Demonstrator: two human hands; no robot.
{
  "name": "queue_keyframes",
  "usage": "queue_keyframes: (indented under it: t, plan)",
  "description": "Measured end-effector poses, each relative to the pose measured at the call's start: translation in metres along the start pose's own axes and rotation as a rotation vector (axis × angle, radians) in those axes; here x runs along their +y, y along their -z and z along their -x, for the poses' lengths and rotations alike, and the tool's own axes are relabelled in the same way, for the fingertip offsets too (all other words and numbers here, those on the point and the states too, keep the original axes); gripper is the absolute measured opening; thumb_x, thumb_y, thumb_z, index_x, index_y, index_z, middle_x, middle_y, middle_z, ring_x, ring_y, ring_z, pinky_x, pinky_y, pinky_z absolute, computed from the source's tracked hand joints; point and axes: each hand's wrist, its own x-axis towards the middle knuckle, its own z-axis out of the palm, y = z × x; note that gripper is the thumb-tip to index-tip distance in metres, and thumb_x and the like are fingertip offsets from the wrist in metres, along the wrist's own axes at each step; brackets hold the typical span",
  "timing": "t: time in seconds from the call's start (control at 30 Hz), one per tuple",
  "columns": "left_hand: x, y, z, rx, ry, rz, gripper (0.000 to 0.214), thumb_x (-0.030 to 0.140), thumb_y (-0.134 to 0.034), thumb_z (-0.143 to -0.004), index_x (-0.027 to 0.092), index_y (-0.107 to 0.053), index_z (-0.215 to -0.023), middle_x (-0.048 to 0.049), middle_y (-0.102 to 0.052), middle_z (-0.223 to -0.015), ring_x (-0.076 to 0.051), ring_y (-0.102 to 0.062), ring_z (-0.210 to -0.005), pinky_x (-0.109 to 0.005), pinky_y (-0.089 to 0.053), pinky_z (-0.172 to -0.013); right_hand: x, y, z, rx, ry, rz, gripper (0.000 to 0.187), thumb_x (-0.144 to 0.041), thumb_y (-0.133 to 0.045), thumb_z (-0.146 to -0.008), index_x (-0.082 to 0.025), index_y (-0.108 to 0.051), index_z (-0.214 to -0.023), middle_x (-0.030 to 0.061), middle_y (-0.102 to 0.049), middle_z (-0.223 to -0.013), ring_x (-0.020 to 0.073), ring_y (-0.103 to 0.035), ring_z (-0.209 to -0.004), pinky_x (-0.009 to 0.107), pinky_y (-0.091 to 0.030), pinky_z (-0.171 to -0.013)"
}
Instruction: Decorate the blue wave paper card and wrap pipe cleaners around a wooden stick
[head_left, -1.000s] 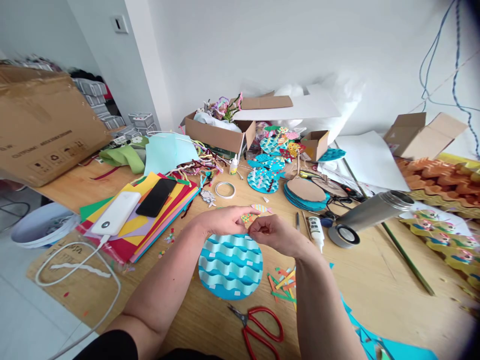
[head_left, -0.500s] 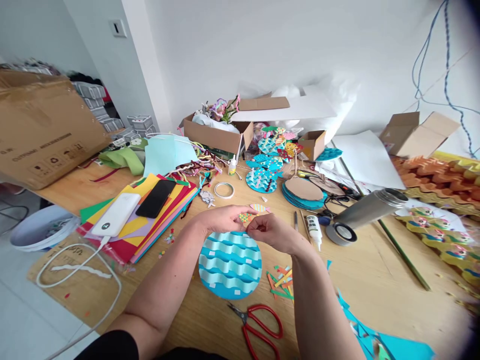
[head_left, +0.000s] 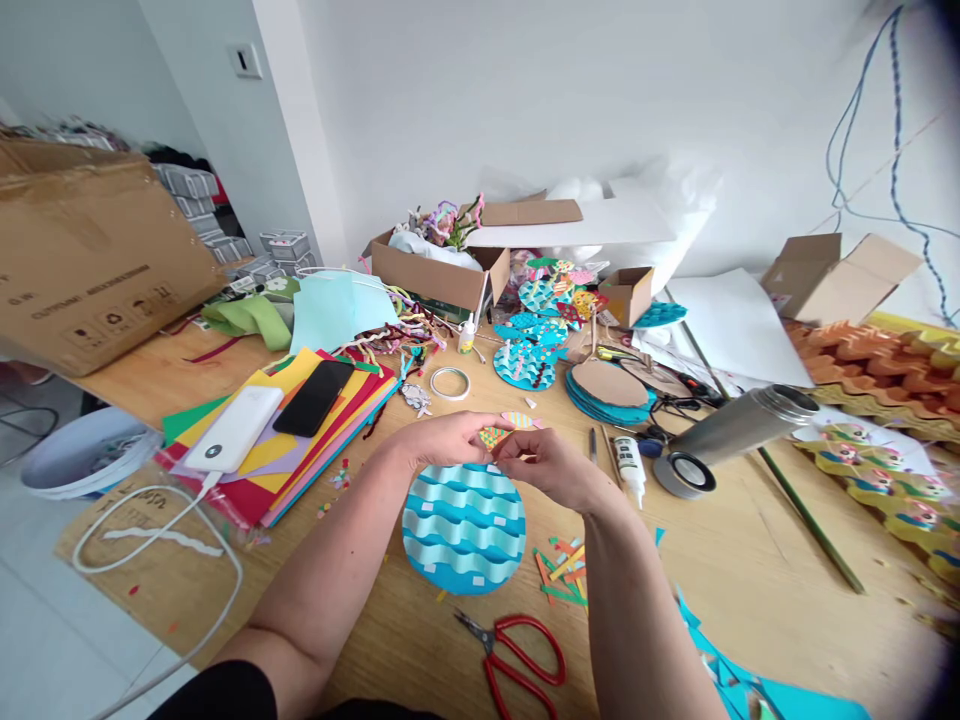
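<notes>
A round blue disc (head_left: 463,575) with wavy light-blue paper strips and small white squares lies before me. At its top edge my left hand (head_left: 454,438) is closed, its fingers on a small patterned paper fish (head_left: 491,438) in yellow, green and orange. My right hand (head_left: 546,465) pinches close to the disc's top right edge; what is between its fingertips is too small to make out. Just beyond the fingers lies a pink-and-yellow striped paper fish (head_left: 520,420). Red-handled scissors (head_left: 517,645) rest below the disc.
Paper strips (head_left: 562,572), a white glue bottle (head_left: 628,468) and a steel flask (head_left: 739,425) are on the right. Coloured sheets (head_left: 360,420) with a phone (head_left: 313,398) and power bank (head_left: 234,430) lie left. A tape roll (head_left: 450,383) and stacked discs (head_left: 611,390) sit farther back.
The view has shifted slightly. The disc appears turned or nudged a little to the right under the hands, which keep nearly the same pose.
</notes>
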Motion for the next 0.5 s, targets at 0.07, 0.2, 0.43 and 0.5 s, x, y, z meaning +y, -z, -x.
queue_keyframes:
  t: [0.07,0.2,0.43,0.5]
  plan:
    - [-0.0003,-0.0002,-0.0002,-0.001,-0.002,0.005,0.063,0.008,-0.052,-0.070,0.015,-0.045,-0.133,0.0061,-0.045,-0.056,-0.009,-0.036,-0.050,-0.019,-0.026,-0.047,-0.0010,-0.0007,-0.0005,0.006,0.003,0.007,0.016,-0.027,-0.055,-0.070,-0.017,-0.057,-0.059,0.0010,-0.062,-0.066,0.0118,-0.049,-0.059,0.025,-0.037,-0.056]
    - [-0.0001,-0.0009,-0.0002,0.010,0.009,0.017,0.062,0.008,-0.052,-0.071,0.015,-0.045,-0.132,0.0061,-0.045,-0.057,-0.008,-0.036,-0.049,-0.019,-0.026,-0.047,-0.0014,-0.0016,-0.0013,0.014,0.003,0.011,0.016,-0.027,-0.054,-0.070,-0.017,-0.057,-0.059,0.0000,-0.060,-0.063,0.0108,-0.048,-0.056,0.024,-0.035,-0.053]
    - [0.0040,-0.0015,0.0010,0.026,0.014,0.012,0.060,0.009,-0.051,-0.072,0.013,-0.045,-0.132,0.0067,-0.043,-0.055,-0.008,-0.035,-0.048,-0.018,-0.026,-0.046,0.0022,-0.0019,-0.0013,0.019,0.002,0.012,0.016,-0.026,-0.054,-0.070,-0.016,-0.058,-0.059,0.0011,-0.061,-0.064,0.0117,-0.049,-0.058,0.024,-0.037,-0.055]
    - [0.0071,-0.0016,0.0018,0.038,0.022,0.014,0.059,0.009,-0.052,-0.072,0.012,-0.046,-0.131,0.0067,-0.044,-0.056,-0.008,-0.035,-0.048,-0.018,-0.025,-0.045,0.0024,-0.0021,-0.0013,0.021,0.000,0.017,0.016,-0.025,-0.054,-0.070,-0.016,-0.057,-0.058,0.0005,-0.059,-0.062,0.0114,-0.047,-0.057,0.024,-0.036,-0.054]
